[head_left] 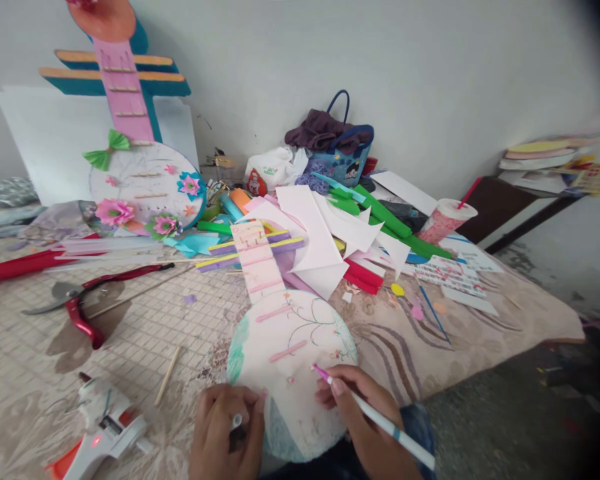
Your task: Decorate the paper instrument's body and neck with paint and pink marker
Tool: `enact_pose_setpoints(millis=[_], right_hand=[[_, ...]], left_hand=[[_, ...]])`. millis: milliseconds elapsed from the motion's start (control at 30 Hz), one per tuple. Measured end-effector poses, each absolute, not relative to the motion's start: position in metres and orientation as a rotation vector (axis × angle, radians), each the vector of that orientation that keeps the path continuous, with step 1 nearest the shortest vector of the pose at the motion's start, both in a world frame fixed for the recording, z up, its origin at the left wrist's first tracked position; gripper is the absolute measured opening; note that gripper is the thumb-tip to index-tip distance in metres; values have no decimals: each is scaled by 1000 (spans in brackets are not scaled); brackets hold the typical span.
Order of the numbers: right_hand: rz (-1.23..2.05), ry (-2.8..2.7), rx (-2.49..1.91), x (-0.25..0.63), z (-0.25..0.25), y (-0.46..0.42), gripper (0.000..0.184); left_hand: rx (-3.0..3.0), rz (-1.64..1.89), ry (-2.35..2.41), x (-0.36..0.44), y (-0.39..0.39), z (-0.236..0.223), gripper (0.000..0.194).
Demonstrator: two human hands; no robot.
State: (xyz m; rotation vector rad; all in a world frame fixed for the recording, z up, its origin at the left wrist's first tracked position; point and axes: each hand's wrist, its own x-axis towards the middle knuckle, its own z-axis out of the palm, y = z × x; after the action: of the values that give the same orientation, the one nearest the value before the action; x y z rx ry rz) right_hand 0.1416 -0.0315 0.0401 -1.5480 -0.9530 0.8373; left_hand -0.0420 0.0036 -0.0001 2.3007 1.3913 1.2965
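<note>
My right hand (363,417) grips a white marker (395,432) with a pink front end, its tip at the face of a round white lute-shaped craft piece (300,400). Thin branches, small pink flowers and green and blue patches are drawn on that face, beside pink strips. At the lower left edge of the piece, my left hand (227,427) is curled, fingers closed around a pale marker cap (237,421) whose round end shows. The craft piece's pink neck (257,260) points away from me, crossed by yellow and purple bars (220,255).
A glue gun (107,427) with a lit red light and red-handled pruning shears (80,300) lie to the left. A larger finished lute (145,180) leans against the wall. Paper scraps (310,227), a bag (347,157) and a drink cup (450,220) fill the back.
</note>
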Motion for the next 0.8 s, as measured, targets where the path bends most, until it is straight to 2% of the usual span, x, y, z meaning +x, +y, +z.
enact_pose_setpoints(millis=[800], right_hand=[[887,-1010,-1534,150,43,-27,33]], left_hand=[[2294,1295,1430,-41,4,2,19]])
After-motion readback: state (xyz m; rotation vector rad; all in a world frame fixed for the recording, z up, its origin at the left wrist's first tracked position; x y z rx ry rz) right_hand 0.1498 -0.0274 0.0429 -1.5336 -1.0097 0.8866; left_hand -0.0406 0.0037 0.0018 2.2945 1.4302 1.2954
